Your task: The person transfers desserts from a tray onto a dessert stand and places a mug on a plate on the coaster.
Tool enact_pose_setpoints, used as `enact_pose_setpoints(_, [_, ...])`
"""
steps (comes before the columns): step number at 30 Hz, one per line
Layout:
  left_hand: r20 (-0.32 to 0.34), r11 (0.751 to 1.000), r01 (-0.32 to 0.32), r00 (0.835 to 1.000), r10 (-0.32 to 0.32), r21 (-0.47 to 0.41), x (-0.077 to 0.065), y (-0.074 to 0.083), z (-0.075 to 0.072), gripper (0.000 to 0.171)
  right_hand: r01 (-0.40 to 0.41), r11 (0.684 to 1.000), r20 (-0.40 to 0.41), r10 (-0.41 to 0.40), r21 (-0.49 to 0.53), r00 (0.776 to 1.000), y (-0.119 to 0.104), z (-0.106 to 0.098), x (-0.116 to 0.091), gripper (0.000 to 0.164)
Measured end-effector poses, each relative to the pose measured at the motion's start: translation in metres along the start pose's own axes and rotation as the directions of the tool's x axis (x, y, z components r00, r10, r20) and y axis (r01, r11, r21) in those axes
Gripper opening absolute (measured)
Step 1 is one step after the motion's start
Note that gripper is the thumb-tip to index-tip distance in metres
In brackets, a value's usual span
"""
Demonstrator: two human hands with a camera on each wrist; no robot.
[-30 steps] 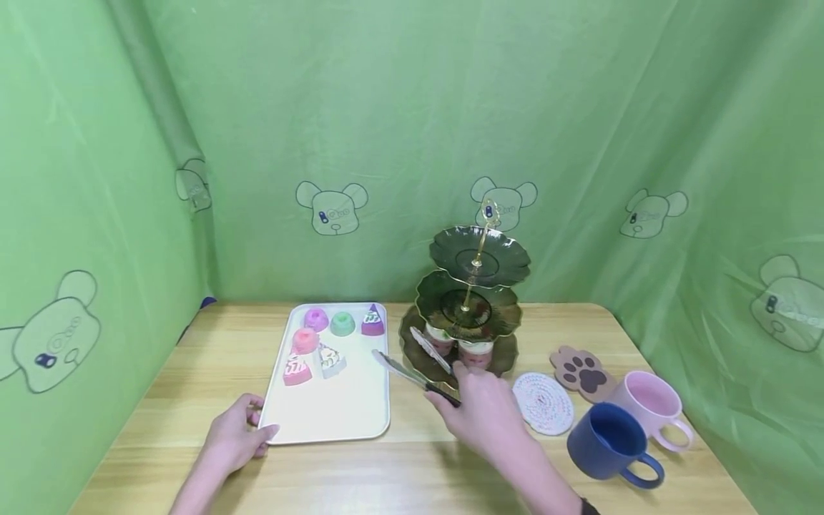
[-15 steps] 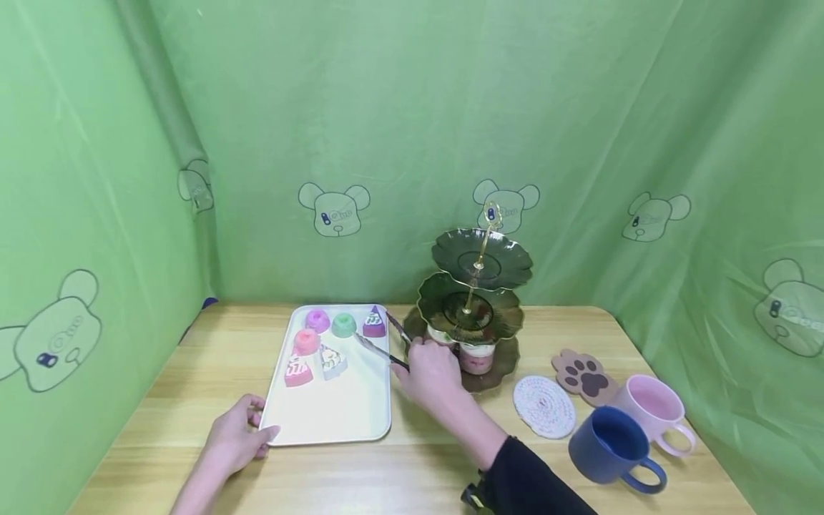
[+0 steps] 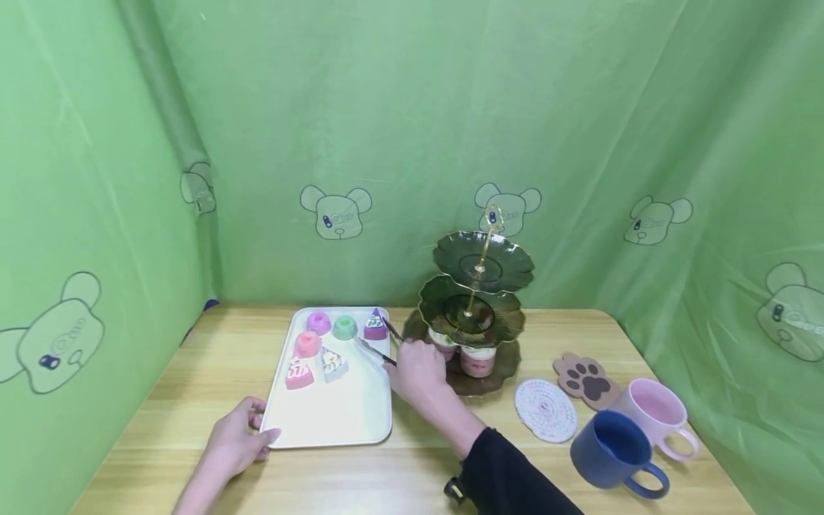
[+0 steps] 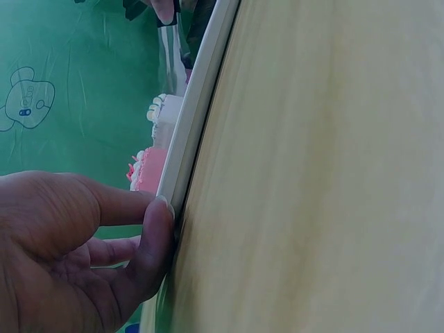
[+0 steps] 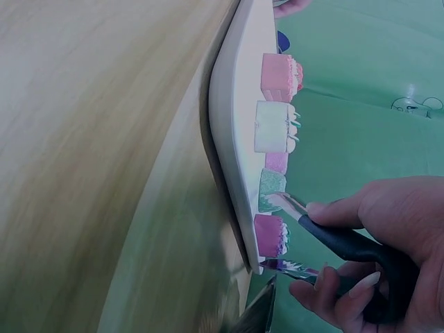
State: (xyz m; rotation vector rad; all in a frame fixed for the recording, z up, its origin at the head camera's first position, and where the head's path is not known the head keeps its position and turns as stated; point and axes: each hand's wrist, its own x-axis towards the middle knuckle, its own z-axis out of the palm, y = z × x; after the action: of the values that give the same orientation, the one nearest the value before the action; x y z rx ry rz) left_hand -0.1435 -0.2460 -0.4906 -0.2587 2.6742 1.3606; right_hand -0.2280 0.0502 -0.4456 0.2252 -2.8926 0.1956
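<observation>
My left hand [image 3: 234, 440] pinches the near left corner of a white tray [image 3: 335, 418], its fingertips at the tray's edge in the left wrist view. My right hand [image 3: 418, 372] grips black-handled tongs [image 5: 340, 239]. The tongs are spread, with their tips on either side of a purple cake slice [image 5: 267, 236] at the tray's far right corner. One tip overlaps a green ring-shaped cake [image 3: 345, 327]. Also on the tray are a violet ring cake [image 3: 318, 323], a coral-pink one [image 3: 307, 344], a pink cake slice [image 3: 299, 373] and a white slice [image 3: 334, 365].
A dark three-tier stand [image 3: 476, 261] with gold rims stands right of the tray, dessert cups [image 3: 478, 363] on its bottom tier. Farther right are a round woven coaster [image 3: 546, 410], a paw-shaped coaster [image 3: 587, 380], a blue mug [image 3: 608, 458] and a pink mug [image 3: 653, 411].
My right hand has moved left from the stand, bringing the tongs over the tray and around the purple slice. My left hand stays at the tray's corner.
</observation>
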Motion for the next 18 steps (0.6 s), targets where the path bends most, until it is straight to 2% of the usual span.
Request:
enact_pose_setpoints(11, [-0.009, 1.0, -0.006, 1.0, 0.006, -0.005, 0.0004, -0.002, 0.0008, 0.051, -0.024, 0.998, 0.032, 0.026, -0.059, 0.999, -0.0034, 0.0035, 0.0087, 0.045])
enact_pose_setpoints(18, [-0.007, 1.0, 0.001, 1.0, -0.001, -0.001, 0.0005, -0.0017, 0.0016, 0.052, -0.015, 0.997, 0.017, 0.017, -0.08, 1.0, -0.0022, 0.0081, 0.01, 0.044])
